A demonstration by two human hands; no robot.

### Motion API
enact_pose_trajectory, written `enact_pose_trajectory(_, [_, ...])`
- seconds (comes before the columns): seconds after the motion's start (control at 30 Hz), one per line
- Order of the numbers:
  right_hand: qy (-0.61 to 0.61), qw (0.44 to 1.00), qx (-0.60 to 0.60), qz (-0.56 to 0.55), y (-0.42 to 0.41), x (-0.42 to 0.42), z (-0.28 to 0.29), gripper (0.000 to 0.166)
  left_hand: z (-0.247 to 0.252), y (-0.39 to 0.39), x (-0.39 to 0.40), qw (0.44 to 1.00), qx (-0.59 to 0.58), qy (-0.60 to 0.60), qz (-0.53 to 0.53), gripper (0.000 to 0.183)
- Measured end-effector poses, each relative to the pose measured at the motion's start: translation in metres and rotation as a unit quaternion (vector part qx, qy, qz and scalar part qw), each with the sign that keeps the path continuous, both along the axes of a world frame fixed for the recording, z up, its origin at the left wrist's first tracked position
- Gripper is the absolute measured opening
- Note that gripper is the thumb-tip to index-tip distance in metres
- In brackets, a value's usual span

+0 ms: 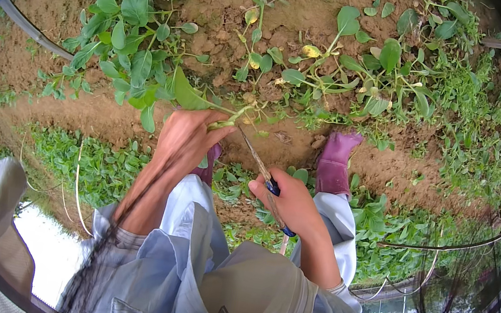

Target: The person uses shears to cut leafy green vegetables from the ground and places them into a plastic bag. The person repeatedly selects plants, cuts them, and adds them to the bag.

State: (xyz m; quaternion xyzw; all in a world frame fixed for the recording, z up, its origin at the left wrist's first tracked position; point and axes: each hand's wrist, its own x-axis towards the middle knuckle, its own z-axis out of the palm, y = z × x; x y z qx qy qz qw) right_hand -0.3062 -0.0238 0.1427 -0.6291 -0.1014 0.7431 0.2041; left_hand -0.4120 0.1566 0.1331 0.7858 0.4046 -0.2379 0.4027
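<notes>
My left hand [188, 140] grips several leafy green stems [231, 121] of a vegetable plant just above the soil. A broad green leaf [189, 94] stands up over its knuckles, and more leaves spread out beyond the fingers on the left. In my right hand [296, 206] is a narrow, soil-stained knife [254, 155] with blue on its handle. Its tip points up and left, close to the stems by my left fingertips. Whether the tip touches them I cannot tell.
A dense leafy plant [130, 38] grows at the upper left. Sparser plants with some yellowed leaves [312, 51] stand at the upper right. My purple boots [335, 168] are in the furrow. Curved hoops [33, 30] arch from the ground on both sides.
</notes>
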Motion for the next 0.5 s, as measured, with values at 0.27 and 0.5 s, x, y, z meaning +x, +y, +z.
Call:
enact_pose_trajectory(0.27, [-0.004, 0.996, -0.060, -0.062, 0.008, 0.009, 0.004, 0.036, 0.002, 0.000, 0.033, 0.981, 0.067, -0.024, -0.181, 0.027])
enact_pose_trajectory(0.5, [-0.017, 0.992, -0.047, -0.120, 0.006, 0.010, 0.002, 0.030, 0.006, -0.003, 0.053, 0.941, 0.167, -0.061, -0.288, 0.022])
